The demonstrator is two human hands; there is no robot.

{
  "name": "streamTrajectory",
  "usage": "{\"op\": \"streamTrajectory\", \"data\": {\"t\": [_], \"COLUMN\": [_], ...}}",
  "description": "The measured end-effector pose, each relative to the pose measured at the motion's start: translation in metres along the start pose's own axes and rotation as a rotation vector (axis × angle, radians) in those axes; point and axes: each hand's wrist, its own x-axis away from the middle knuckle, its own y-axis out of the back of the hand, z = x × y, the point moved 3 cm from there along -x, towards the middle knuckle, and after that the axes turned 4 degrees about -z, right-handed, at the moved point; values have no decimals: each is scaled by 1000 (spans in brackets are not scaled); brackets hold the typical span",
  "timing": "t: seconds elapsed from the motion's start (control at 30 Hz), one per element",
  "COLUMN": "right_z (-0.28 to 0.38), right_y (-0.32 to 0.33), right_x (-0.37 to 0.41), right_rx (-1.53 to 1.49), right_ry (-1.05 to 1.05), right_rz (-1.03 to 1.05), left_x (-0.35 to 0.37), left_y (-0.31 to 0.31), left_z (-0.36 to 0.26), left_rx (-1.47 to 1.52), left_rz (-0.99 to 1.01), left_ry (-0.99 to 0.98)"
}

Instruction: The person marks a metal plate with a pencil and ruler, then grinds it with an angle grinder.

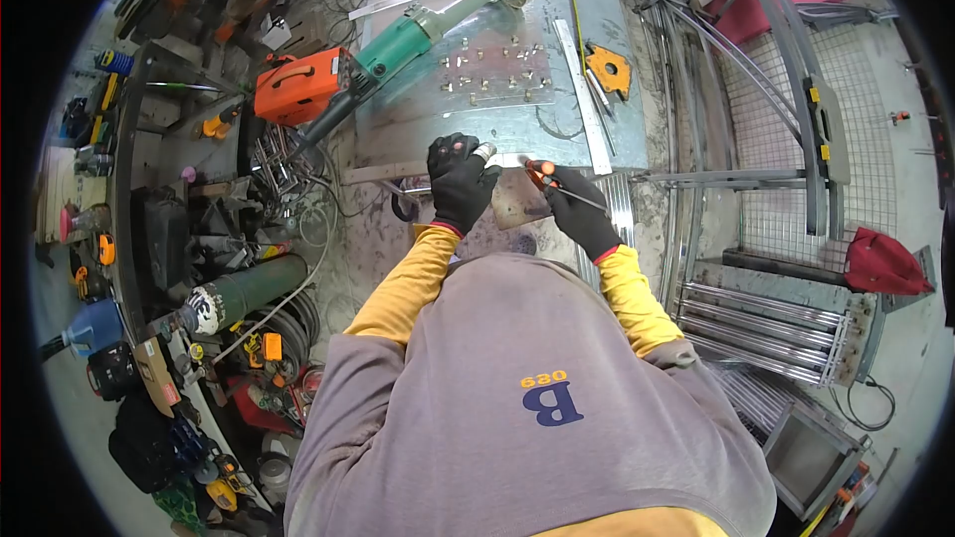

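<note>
My left hand (461, 182), in a black glove, is at the near edge of the metal-topped table (398, 144). Its thumb and fingers are closed on a small silvery cylindrical piece (484, 151). Just to the right, my right hand (583, 214), also gloved in black, grips an orange-handled tool (542, 171) with a thin metal shaft, perhaps a screwdriver. Between the two hands a pale strip (512, 160) lies along the table edge. Several small metal fittings (494, 70) are spread over the tabletop beyond my hands.
A large green angle grinder (403, 42) lies across the table's left side, next to an orange box (298, 87). On the right are a metal ruler (581, 94) and a yellow welding magnet (608, 72). A green gas cylinder (249, 293) lies at left; metal frames (796, 89) stand at right.
</note>
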Motion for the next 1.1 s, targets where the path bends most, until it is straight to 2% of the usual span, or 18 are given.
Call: {"op": "streamTrajectory", "data": {"t": [0.1, 0.17, 0.23, 0.3, 0.37, 0.53, 0.6, 0.7, 0.77, 0.83, 0.87, 0.97, 1.1], "right_z": [3, 4, -3, -9, -14, -22, -23, -13, -12, -5, -3, 11, -12], "right_y": [-6, -8, -14, -10, -8, -14, -11, -4, -6, -8, -11, -10, -11], "right_x": [11, 12, 15, 13, 5, 6, 9, 7, 9, 16, 20, 25, 15], "right_rx": [-97, -70, 93, 51, -29, 9, -131, -159, -125, -146, -31, -25, -93], "right_ry": [-102, -52, -26, 4, -81, 83, -186, -192, -185, -28, 16, -7, 6], "right_rz": [-4, -14, 12, 8, 80, 94, 128, 117, 120, 47, 23, -2, -41], "left_x": [1, 1, -5, -10, -12, -12, -12, -10, -10, -11, -12, -12, -10], "left_y": [2, 1, 1, -2, -8, -20, -21, -21, -21, -21, -20, -18, -22], "left_z": [-3, -6, -15, -23, -29, -26, -25, -23, -22, -22, -22, -23, -21], "left_rx": [-13, -31, -115, -80, -47, -34, -24, -3, 15, 17, 17, 33, 43], "left_rz": [21, 37, 96, 120, 144, 153, 136, 104, 86, 109, 107, 118, 85], "left_ry": [2, -5, -54, -87, -112, -93, -96, -88, -86, -92, -95, -125, -130]}}
